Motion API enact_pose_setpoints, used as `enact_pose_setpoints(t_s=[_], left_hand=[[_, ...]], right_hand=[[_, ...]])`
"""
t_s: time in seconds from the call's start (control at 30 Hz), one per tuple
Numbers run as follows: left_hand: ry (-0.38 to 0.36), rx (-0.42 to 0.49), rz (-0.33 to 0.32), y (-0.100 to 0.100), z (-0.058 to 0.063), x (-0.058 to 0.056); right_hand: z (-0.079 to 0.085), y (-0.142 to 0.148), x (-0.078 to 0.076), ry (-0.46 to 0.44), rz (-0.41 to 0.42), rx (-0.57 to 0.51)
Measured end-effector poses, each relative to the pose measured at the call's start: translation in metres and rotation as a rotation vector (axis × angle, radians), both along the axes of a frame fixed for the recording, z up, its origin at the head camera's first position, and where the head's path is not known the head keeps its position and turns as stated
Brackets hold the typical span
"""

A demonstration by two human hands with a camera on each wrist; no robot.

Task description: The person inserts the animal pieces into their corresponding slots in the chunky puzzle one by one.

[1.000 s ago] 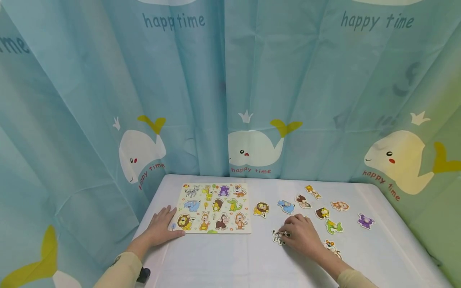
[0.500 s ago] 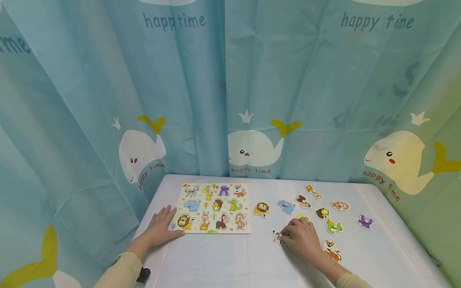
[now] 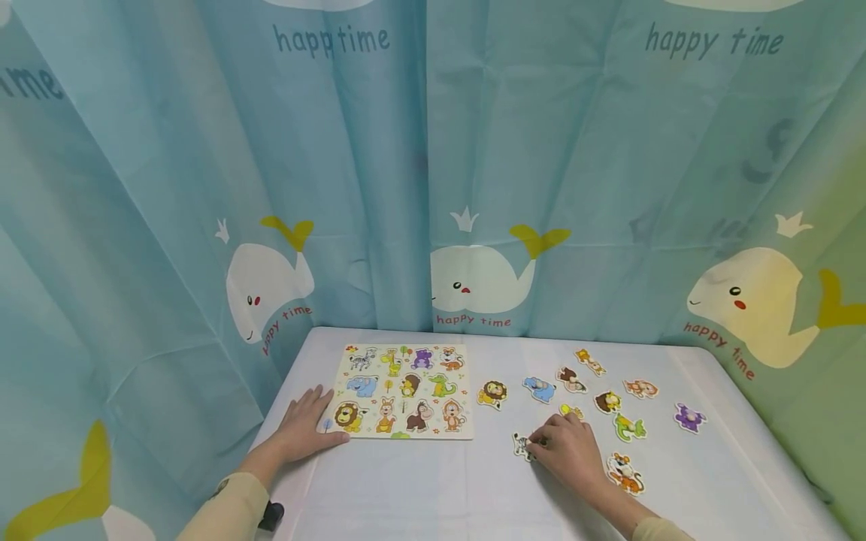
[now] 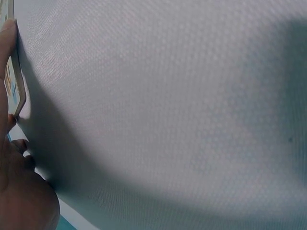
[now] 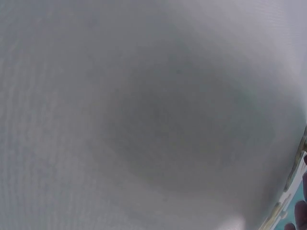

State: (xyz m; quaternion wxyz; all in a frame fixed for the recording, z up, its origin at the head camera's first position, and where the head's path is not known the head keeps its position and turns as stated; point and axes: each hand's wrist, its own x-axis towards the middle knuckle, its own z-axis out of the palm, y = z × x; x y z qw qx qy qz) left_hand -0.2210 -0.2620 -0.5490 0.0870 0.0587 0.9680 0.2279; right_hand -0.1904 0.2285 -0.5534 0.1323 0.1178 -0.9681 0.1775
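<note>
My left hand rests at the near left corner of the animal puzzle board. Its thumb lies over the near edge and the fingers spread along the left side. In the left wrist view the thumb touches the board's edge. Right of the board, my right hand pinches the zebra puzzle piece low at the table; the fingers cover the piece's right part. Just behind that hand a yellow giraffe piece is partly hidden. The tiger piece lies beside the right wrist.
Several loose animal pieces lie on the right half of the white table, among them a lion, a blue elephant, a crocodile and a purple hippo. A blue whale-print curtain hangs behind. A black object sits beside the left sleeve.
My right hand has shifted slightly over the zebra piece, uncovering more of the giraffe and tiger pieces. The left hand has stayed at the board's corner.
</note>
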Motion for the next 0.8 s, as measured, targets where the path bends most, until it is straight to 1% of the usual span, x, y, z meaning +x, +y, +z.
enact_pose_setpoints(t_s=[0.23, 0.37, 0.63, 0.8], left_hand=[[0.009, 0.003, -0.006, -0.0017, -0.0029, -0.0012], [0.008, 0.004, -0.005, -0.0016, -0.0032, -0.0015], [-0.008, 0.000, -0.002, 0.0006, 0.0031, 0.0012], [-0.011, 0.002, -0.002, 0.0006, 0.0047, 0.0018]], right_hand=[[-0.0010, -0.0003, 0.0008, -0.007, -0.019, -0.027], [-0.0013, -0.0010, 0.0020, 0.006, -0.029, -0.036], [-0.0049, -0.0021, 0.0016, 0.019, -0.032, -0.042], [-0.0062, -0.0036, 0.0011, 0.002, -0.047, -0.044]])
